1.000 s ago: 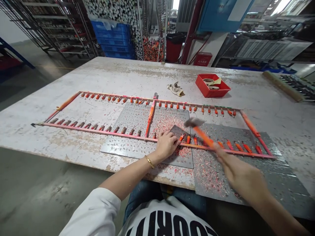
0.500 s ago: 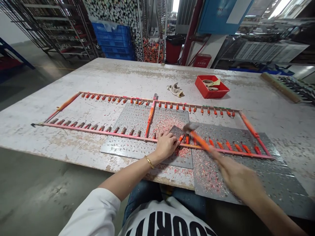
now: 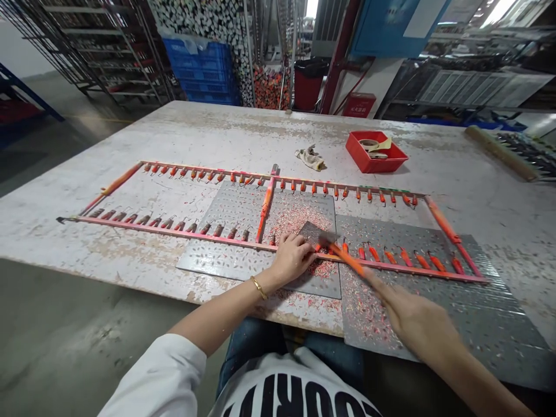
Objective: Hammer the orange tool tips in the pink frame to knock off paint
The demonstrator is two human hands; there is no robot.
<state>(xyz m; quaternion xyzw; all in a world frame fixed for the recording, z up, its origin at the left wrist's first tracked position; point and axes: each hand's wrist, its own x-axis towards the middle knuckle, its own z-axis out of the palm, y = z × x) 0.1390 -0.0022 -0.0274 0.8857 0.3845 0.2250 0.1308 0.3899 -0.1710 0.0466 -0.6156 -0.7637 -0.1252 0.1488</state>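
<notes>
Scarred white table (image 3: 130, 133) carries your orange-and-pink rail frame (image 3: 391, 266) across perforated steel plates (image 3: 226, 255). Your left hand (image 3: 292, 259) lies spread, pressing the rail; your right hand (image 3: 417, 321) closes tightly around an orange-handled hammer (image 3: 345, 259), its blurred head at the rail. Hammering seems in hand; the next stroke calls for a firm left-hand brace.

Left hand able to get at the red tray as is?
Probably yes, at a long reach: the left hand looks empty, and the low frame between it and the red tray shouldn't block it.

Blue crates (image 3: 197, 69) stand stacked beside steel racks (image 3: 95, 52) on concrete flooring (image 3: 56, 324).
</notes>
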